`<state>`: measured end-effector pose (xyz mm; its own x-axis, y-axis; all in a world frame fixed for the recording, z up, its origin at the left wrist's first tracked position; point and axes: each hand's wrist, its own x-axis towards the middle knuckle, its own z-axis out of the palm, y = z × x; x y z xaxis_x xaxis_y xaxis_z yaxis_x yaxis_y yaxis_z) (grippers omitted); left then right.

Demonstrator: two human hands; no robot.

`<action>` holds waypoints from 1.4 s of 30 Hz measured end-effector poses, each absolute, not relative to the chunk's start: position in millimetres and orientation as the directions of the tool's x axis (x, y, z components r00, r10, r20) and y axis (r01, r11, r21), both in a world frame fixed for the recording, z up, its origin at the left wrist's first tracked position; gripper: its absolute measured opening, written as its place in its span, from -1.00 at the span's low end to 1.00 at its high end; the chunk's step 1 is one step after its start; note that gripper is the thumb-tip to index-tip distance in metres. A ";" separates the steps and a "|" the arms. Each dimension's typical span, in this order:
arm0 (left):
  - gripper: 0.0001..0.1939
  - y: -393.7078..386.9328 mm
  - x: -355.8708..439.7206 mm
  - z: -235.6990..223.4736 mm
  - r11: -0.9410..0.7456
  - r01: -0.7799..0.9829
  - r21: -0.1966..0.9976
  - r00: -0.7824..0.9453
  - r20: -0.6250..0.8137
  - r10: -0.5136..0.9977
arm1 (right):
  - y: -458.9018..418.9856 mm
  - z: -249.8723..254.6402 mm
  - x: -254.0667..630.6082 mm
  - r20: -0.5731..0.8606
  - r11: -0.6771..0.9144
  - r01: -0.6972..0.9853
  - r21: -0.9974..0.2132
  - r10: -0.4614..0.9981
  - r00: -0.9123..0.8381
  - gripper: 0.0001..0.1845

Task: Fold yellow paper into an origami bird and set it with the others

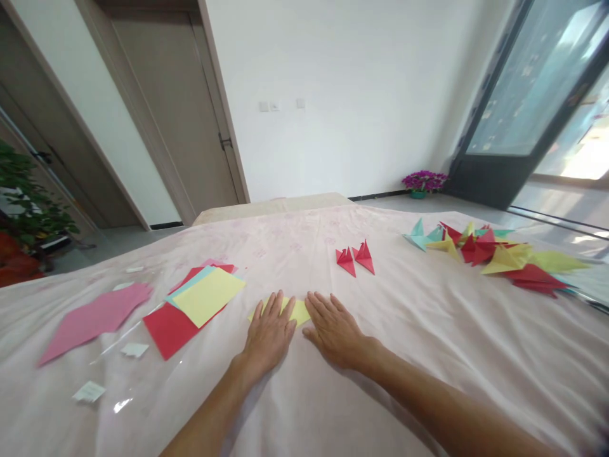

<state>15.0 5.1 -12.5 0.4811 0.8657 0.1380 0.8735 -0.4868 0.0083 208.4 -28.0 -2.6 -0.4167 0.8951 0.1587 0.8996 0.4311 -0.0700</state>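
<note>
A piece of yellow paper (pixel 299 312) lies flat on the cloth in front of me, mostly covered by my hands. My left hand (pixel 270 330) rests flat on its left part, fingers stretched out and a little apart. On its right edge lies my right hand (pixel 335 330), palm down with the fingers extended and the thumb pointing left. Only the middle and a small left corner of the paper show, so I cannot tell how it is folded. Beyond my right hand, two red folded paper cranes (pixel 354 258) sit side by side.
Left of my hands is a stack of yellow, blue and red paper sheets (pixel 209 295), with pink paper (pixel 98 317) and clear plastic wrapping (pixel 121 374) further left. Several colourful folded cranes (pixel 485 251) are piled at the right. A pale pink cloth (pixel 304 412) covers the surface.
</note>
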 end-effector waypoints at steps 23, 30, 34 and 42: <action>-0.86 -19.7 -16.3 -1.8 -0.590 0.774 0.229 0.469 0.419 0.778 | -0.4 27.3 200.5 0.147 0.124 0.954 -0.272 0.985 -0.086 -0.71; -0.83 -33.8 -3.7 -1.8 -0.802 0.518 0.299 0.655 0.464 0.596 | 27.4 25.5 216.7 0.061 0.075 0.940 -0.332 0.996 -0.058 -0.72; -0.83 -51.4 12.4 4.7 -0.836 0.389 0.386 0.717 0.442 0.538 | 35.8 21.1 221.0 0.017 0.056 0.936 -0.347 0.998 -0.053 -0.70; -0.54 -17.7 -4.8 2.8 -0.560 0.718 0.413 0.462 0.319 0.828 | 28.5 17.9 216.5 0.102 0.145 0.914 -0.378 0.988 -0.115 -0.68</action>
